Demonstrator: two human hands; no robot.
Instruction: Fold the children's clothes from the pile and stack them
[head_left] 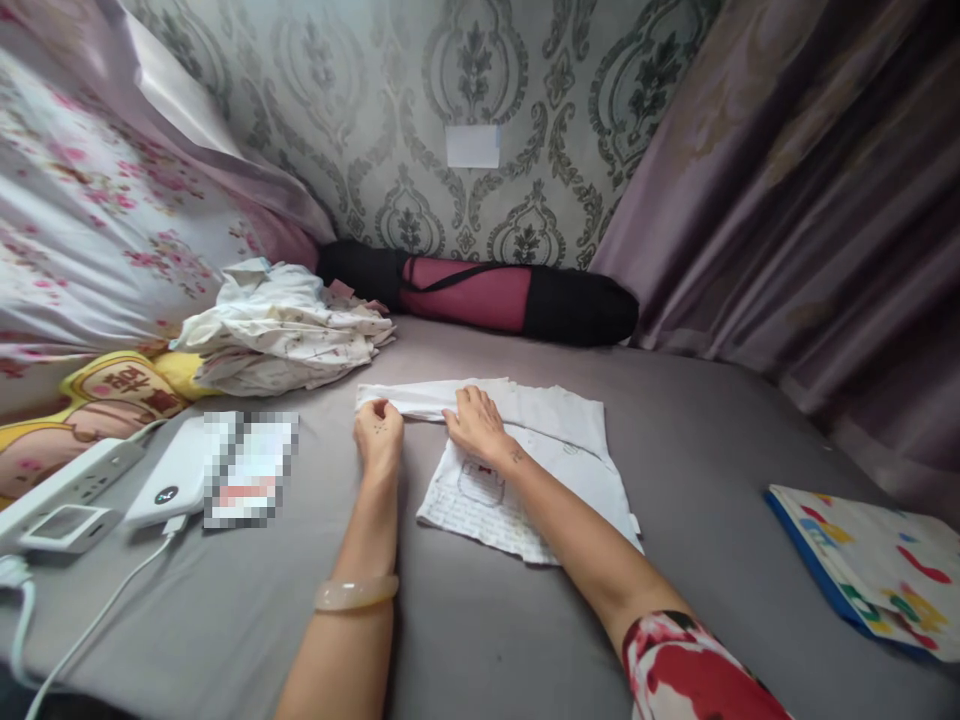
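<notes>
A white shirt (555, 480) with a small printed picture and lines of print lies flat on the grey sheet, its upper side folded over in a band. At the left end of that band, a narrow sleeve sticks out, and my left hand (379, 435) pinches its lower edge between thumb and fingers. My right hand (476, 425) rests on the shirt where the sleeve meets the body, palm down with fingers stretched out. My right forearm crosses over the shirt and hides part of the print.
Crumpled clothes (292, 330) are heaped at the back left, beside a yellow cushion (135, 385). A power strip (82, 485) and a white power bank (180, 470) with a cable lie left. A long black and red bag (465, 295) lies along the wall; a colourful folded item (870, 560) sits right.
</notes>
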